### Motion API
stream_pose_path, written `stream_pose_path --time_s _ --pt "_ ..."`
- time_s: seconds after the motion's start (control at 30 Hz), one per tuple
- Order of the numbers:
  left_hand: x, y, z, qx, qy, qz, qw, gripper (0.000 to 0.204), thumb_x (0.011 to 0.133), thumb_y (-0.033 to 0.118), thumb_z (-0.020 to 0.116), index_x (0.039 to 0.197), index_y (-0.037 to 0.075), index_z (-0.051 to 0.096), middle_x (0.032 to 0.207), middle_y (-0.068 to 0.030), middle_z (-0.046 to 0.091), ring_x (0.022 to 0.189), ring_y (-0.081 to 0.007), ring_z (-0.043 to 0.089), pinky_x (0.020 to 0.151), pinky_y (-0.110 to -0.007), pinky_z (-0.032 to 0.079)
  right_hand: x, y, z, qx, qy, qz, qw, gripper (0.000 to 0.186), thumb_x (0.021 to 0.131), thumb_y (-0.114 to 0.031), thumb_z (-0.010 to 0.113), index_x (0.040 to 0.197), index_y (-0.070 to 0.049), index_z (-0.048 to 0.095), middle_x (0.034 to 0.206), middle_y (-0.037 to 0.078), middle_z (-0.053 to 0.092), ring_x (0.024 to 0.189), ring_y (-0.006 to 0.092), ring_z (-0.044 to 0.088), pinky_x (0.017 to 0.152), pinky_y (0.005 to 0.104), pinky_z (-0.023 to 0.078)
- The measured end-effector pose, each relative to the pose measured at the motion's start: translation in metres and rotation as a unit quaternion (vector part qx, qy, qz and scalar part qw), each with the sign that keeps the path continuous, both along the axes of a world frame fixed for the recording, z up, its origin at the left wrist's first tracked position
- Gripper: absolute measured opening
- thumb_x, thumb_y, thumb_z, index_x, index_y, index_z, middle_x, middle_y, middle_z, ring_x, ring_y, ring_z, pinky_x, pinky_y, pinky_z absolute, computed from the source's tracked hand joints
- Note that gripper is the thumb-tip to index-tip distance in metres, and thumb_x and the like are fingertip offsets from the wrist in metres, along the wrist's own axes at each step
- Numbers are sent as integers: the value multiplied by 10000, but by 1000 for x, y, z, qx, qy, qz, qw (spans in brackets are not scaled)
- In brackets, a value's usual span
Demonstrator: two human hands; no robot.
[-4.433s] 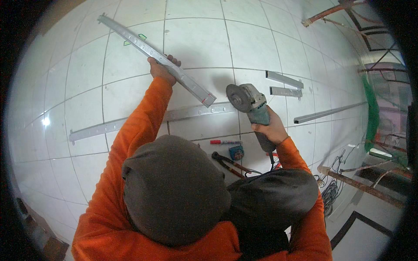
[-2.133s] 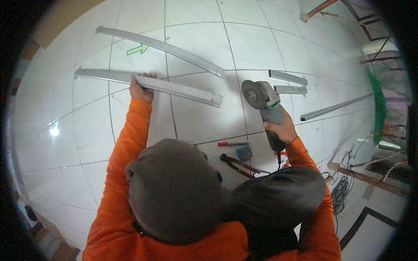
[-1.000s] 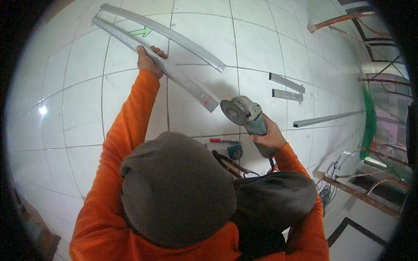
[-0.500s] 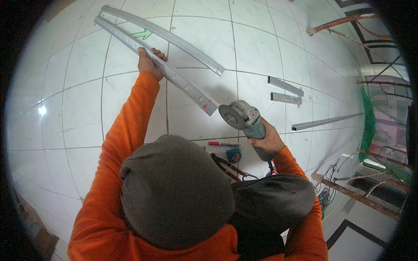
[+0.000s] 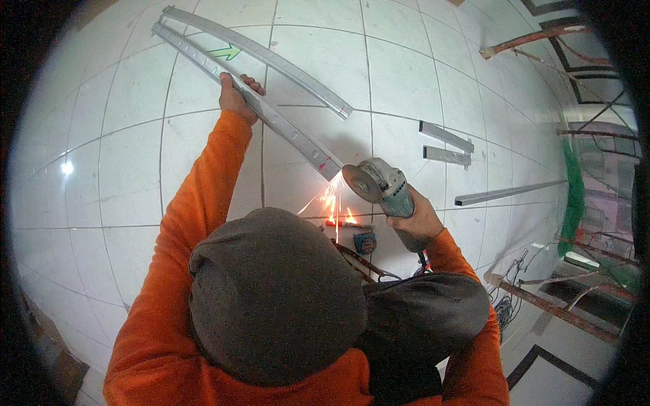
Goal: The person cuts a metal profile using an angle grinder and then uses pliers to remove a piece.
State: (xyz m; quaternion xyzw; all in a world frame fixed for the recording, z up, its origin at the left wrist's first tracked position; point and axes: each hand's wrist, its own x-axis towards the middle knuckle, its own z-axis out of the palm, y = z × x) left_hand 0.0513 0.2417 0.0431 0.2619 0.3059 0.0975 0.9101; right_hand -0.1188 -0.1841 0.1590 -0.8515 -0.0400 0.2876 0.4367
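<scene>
My left hand (image 5: 237,98) grips a long silvery metal channel (image 5: 288,128) around its middle, fingers wrapped over its edges. The channel slants from the far left down toward the centre, with a red mark close to its near end. My right hand (image 5: 416,216) is closed around the body of an angle grinder (image 5: 387,186). The grinder's disc (image 5: 361,183) touches the near end of the channel, and orange sparks (image 5: 332,196) spray down from the contact. Below it on the tiles lie a blue tape measure (image 5: 364,242) and a red-handled tool (image 5: 349,225), partly hidden by sparks.
A second metal channel (image 5: 271,61) lies beyond the held one. Two short square tubes (image 5: 445,135) and a longer tube (image 5: 508,192) rest at the right. Rusty scaffold bars (image 5: 555,308), a coiled cable (image 5: 508,304) and green netting (image 5: 572,196) line the right side.
The grinder's disc has met the near end of the channel, and sparks now fly where there were none. Both hands keep their holds, with little shift in place.
</scene>
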Motion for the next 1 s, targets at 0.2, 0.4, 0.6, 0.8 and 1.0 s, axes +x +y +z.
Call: stream_pose_path --time_s 0.2,0.4,0.6,0.8,1.0 --pt "-1 -2 -4 14 -10 -2 1000 563 1029 592 377 880 66 514 717 -69 506 634 -229 496 632 -416 481 0 0 -2 -1 -6 -3 1000 669 668 -241 849 1246 -46 574 1091 133 699 1027 223 655 930 359 505" --pt "0 -4 -2 -28 21 9 999 562 1033 589 367 881 66 510 734 -73 506 639 -233 497 624 -413 473 1 11 2 0 -10 -18 1000 651 682 -234 833 1243 -37 567 1086 150 698 1010 225 657 906 374 508" --pt "-3 -8 -1 -20 5 5 1000 549 1042 569 358 888 63 503 738 -74 499 634 -234 484 615 -410 470 1 7 -1 27 8 -30 999 649 691 -244 830 1247 -34 568 1093 145 697 1016 230 660 906 374 510" --pt "-3 -3 -7 -30 -2 -5 1000 537 1042 562 365 888 67 502 737 -71 501 630 -228 475 602 -408 467 4 22 14 -31 9 -25 999 654 696 -221 828 1270 -40 571 1129 139 691 1060 236 651 928 359 504" --pt "-4 -3 -12 -68 -7 -12 998 538 1039 569 369 897 68 503 739 -69 502 633 -226 477 606 -410 465 4 16 3 6 20 -35 999 625 703 -196 825 1256 -47 575 1126 126 687 1057 211 639 923 354 499"
